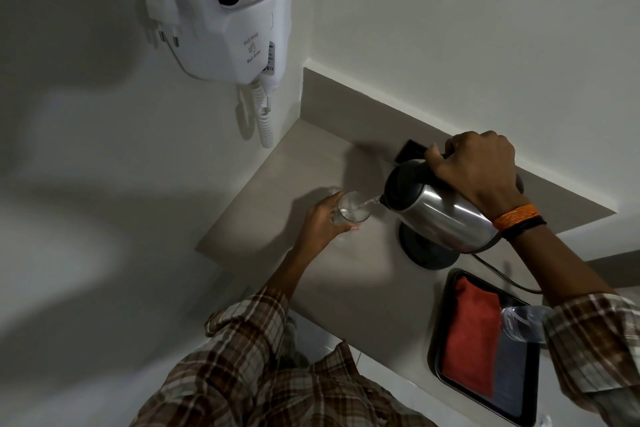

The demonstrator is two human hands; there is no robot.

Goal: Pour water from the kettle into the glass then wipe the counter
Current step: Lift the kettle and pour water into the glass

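Right hand (479,170) clamped on the kettle (440,215) handle, kettle tipped above its base (427,251), water streaming into the glass (353,207), left hand (323,220) wrapped round the glass on the counter (311,163), red cloth (472,333) in the tray (440,329) nearby.

**What the view hides**

The right hand (479,170) covers the kettle's (440,215) handle, so its grip cannot be seen in full. The kettle hides most of its black base (427,253). The right sleeve (588,340) overlaps a clear plastic item (519,321), too unclear to identify. The wall dryer (225,10) is cut off by the top edge. The tray (437,350) runs off the bottom edge.
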